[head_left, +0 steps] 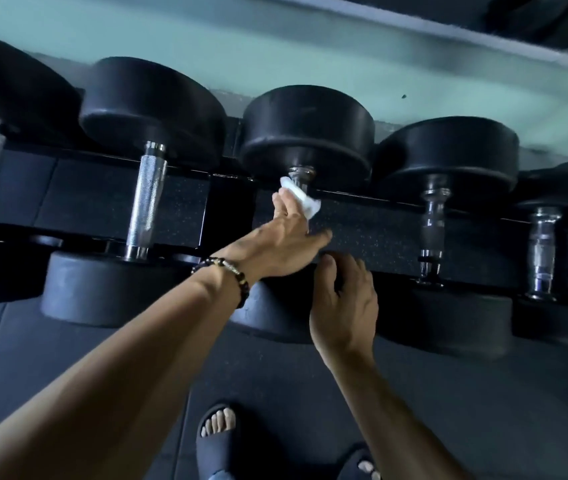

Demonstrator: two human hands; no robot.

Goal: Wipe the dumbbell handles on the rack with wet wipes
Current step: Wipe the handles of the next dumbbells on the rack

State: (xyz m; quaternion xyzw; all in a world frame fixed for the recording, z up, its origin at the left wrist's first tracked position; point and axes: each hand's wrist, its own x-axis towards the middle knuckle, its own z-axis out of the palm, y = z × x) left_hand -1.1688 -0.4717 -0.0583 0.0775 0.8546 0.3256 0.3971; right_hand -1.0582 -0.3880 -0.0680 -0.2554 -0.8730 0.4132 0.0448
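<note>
Several black dumbbells lie in a row on a dark rack (372, 233). My left hand (286, 237), with a beaded bracelet on the wrist, holds a white wet wipe (305, 199) wrapped round the chrome handle (301, 174) of the middle dumbbell (307, 129), just below its far head. Most of that handle is hidden by the hand and the wipe. My right hand (345, 306) rests on the near head (275, 317) of the same dumbbell, fingers curled over its top edge.
A bare knurled handle (145, 199) is on the dumbbell to the left, and a darker handle (433, 220) on the one to the right. A pale green wall (275, 53) stands behind the rack. My feet in dark sandals (220, 434) are on the black floor.
</note>
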